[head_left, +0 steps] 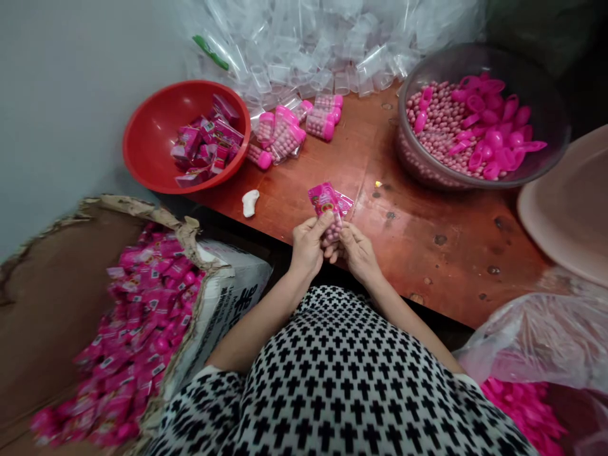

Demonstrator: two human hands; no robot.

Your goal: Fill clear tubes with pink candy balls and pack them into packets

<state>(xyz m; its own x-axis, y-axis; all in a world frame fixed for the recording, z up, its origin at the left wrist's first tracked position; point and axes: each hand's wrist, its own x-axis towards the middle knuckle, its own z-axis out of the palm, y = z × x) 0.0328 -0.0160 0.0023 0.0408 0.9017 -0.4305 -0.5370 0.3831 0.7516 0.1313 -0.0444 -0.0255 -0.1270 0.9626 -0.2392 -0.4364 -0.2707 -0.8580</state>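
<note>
Left hand (308, 246) over part-hidden pink packet (325, 200)

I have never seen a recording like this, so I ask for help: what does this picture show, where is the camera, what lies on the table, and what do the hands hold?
There is no machine here: a person works with two bare hands. The single picture comes from a camera worn on the person's head, looking down. The left hand and right hand together grip a pink packet; a small candy-filled bottle seems to sit at its lower end. On the wooden table stand a red bowl of pink packets, a grey bowl of pink candies and pink caps, several filled bottles and a bag of empty clear bottles. At the left, a cardboard box holds many more packets.
</note>
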